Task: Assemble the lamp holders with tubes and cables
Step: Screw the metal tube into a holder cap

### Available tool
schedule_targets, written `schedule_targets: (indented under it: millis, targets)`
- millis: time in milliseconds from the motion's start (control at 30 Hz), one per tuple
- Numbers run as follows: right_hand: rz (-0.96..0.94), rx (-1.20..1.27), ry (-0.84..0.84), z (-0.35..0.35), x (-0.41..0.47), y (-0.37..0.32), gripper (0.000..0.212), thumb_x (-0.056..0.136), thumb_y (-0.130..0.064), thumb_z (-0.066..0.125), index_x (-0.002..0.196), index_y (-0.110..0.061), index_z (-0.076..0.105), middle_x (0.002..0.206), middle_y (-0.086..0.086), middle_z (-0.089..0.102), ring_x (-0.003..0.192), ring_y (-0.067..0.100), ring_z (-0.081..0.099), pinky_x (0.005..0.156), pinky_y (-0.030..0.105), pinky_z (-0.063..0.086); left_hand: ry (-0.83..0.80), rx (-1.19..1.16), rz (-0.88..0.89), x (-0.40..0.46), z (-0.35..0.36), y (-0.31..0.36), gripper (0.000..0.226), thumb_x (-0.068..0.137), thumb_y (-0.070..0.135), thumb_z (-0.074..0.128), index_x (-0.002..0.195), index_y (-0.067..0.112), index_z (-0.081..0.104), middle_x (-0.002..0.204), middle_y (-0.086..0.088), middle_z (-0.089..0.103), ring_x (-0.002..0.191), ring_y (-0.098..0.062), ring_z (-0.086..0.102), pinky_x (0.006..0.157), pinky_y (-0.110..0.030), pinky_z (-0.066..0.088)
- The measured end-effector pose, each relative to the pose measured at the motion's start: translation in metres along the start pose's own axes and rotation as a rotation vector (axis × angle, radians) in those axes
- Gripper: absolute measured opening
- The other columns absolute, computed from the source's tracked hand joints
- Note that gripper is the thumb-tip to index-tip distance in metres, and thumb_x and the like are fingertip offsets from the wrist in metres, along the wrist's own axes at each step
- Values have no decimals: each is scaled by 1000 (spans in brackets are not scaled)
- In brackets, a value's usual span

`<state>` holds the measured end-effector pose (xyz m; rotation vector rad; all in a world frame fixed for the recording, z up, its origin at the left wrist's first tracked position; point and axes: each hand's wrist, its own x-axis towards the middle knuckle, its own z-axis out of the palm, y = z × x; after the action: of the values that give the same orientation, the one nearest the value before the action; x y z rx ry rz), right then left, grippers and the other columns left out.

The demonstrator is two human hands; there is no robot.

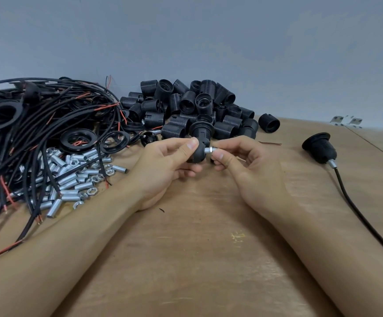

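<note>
Above the wooden table, a black plastic lamp holder is gripped by the left hand; a short silver metal tube, pinched by the right hand, should be kept square while threaded in.

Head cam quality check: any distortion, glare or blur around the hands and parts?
Head view: wide-angle bend, the table edge curves and the forearms look stretched; soft even light, faint shadows, mild sheen on the wood; the left hand and right hand are fairly sharp, as are the black holder and metal tube they grip; the cable pile at the far left is softer.
</note>
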<state>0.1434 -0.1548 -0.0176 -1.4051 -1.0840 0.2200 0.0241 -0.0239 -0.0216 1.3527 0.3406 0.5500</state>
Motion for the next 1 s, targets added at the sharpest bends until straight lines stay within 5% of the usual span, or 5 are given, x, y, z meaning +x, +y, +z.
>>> schedule_targets:
  millis: [367, 600, 800, 900, 1000]
  targets:
    - [28, -110, 4, -3, -1, -1, 9, 92, -17, 67, 87, -22, 71, 74, 0, 71, 64, 12, 68, 62, 23, 56, 2, -19, 50, -2, 1, 0, 42, 73, 29, 68, 107, 5, 70, 93, -16, 72, 68, -16, 65, 64, -23, 53]
    - [99, -292, 61, 2, -3, -3, 52, 102, -46, 44, 65, -15, 63, 56, 6, 59, 49, 14, 53, 54, 32, 45, -67, -57, 86, -2, -2, 1, 41, 75, 19, 71, 114, 7, 69, 102, -13, 74, 89, -21, 69, 76, -27, 55]
    - [101, -244, -64, 2, -4, -5, 32, 100, -36, 54, 78, -14, 61, 67, 6, 63, 60, 23, 58, 61, 41, 50, -40, -68, 86, 0, -2, 0, 42, 76, 21, 69, 114, 4, 68, 95, -10, 73, 81, -18, 68, 73, -26, 54]
    - [173, -209, -31, 3, -4, -6, 59, 99, -54, 43, 61, -12, 59, 50, 1, 54, 46, 11, 50, 49, 25, 44, -40, -60, 91, -1, -1, 0, 43, 75, 22, 69, 114, 3, 68, 94, -10, 72, 80, -19, 67, 73, -27, 54]
    - [126, -179, -34, 0, -3, -7, 47, 95, -55, 49, 77, -14, 62, 59, 1, 56, 52, 8, 49, 51, 24, 41, -15, -67, 94, 0, -1, 0, 43, 78, 21, 67, 115, 1, 67, 95, -11, 71, 78, -18, 67, 72, -27, 54]
